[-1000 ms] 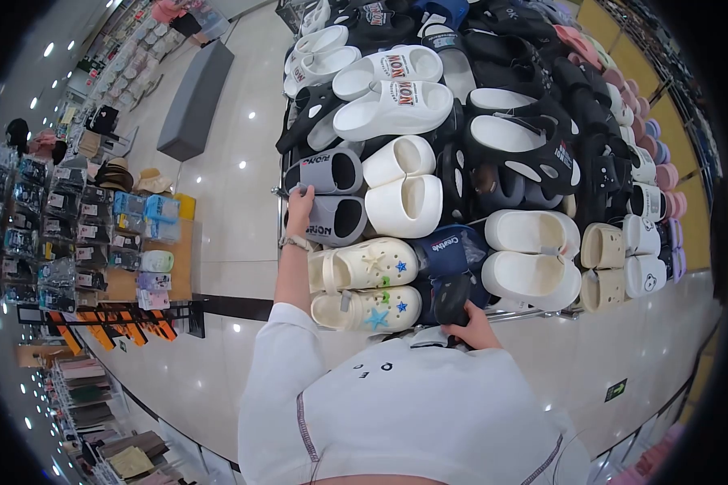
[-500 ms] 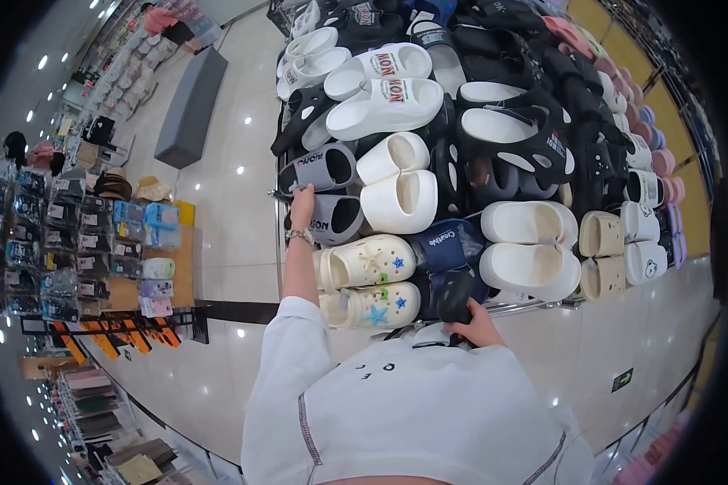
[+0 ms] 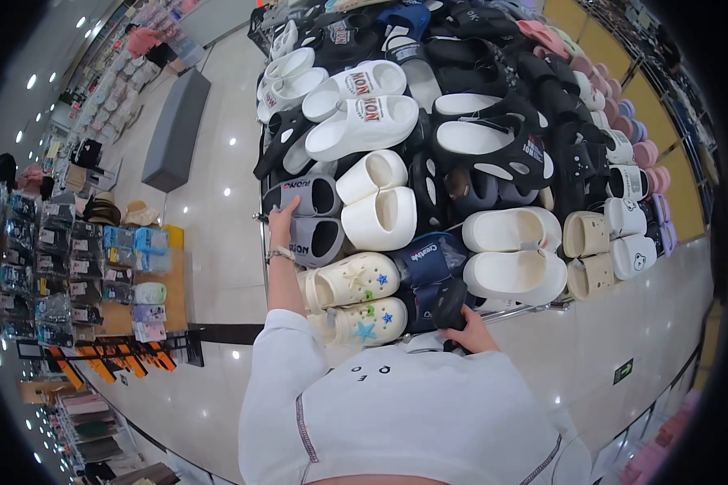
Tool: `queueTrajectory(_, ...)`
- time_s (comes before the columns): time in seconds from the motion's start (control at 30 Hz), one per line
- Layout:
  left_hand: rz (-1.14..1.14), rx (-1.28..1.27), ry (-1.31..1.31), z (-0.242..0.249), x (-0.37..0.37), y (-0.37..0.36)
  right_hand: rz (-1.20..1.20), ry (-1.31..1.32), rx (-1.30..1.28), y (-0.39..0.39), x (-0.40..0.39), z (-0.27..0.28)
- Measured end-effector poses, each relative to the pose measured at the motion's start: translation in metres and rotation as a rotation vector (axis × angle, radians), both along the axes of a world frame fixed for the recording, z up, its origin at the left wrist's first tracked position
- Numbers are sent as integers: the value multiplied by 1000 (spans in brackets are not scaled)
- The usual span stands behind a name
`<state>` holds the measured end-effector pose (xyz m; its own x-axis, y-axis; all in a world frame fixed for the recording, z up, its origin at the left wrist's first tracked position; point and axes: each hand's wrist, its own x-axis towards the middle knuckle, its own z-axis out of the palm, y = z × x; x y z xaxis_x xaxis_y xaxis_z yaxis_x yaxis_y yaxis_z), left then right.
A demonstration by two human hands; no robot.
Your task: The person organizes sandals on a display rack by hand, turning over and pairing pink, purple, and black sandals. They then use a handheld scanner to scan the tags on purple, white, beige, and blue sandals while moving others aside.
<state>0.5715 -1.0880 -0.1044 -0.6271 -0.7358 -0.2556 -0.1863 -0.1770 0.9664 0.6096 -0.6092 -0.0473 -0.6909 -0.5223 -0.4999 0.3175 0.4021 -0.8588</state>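
Observation:
My left hand [image 3: 283,220] is at the left edge of the display, its fingers closed on the toe end of a grey slide [image 3: 306,194] with dark lettering. The matching grey slide [image 3: 315,241] lies beside it. Close to my body, my right hand [image 3: 472,333] grips a black slipper [image 3: 450,302], partly hidden by the fingers. Just beyond it are navy slides [image 3: 429,260] marked "Creative". Cream clogs [image 3: 356,279] with starfish charms sit between my hands. Plain white slides [image 3: 384,212] lie beside the grey pair.
Rows of slippers fill the rack, including white slides [image 3: 516,271], beige clogs [image 3: 588,275] and black-and-white slides [image 3: 493,149]. A metal rail [image 3: 526,310] runs along its near edge. Left stand a grey bench [image 3: 176,133] and packaged goods [image 3: 57,250]. A person in pink [image 3: 144,42] is far off.
The view has shifted, so the rack appears slightly lower and further left. My left hand stays at the grey slides, and my right hand still holds the black slipper near my body.

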Motion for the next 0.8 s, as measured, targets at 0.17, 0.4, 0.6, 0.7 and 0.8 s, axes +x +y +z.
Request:
queueTrajectory(0.17, 205, -197, -104, -19, -12, 0, -11, -80, 33, -6, -2, 12)
queueTrajectory(0.4, 347, -263, -192, 13, -15, 42, 73, -47, 17, -10, 1, 16)
queueTrajectory(0.6, 316, -246, -166, -1, -17, 36, 81, -65, 11, -5, 3, 13)
queueTrajectory(0.7, 275, -138, -10, 9, -14, 45, 63, -77, 0, 0, 5, 11)
queueTrajectory(0.8, 290, -77, 27, 14, -14, 49, 55, -88, 9, -2, 1, 13)
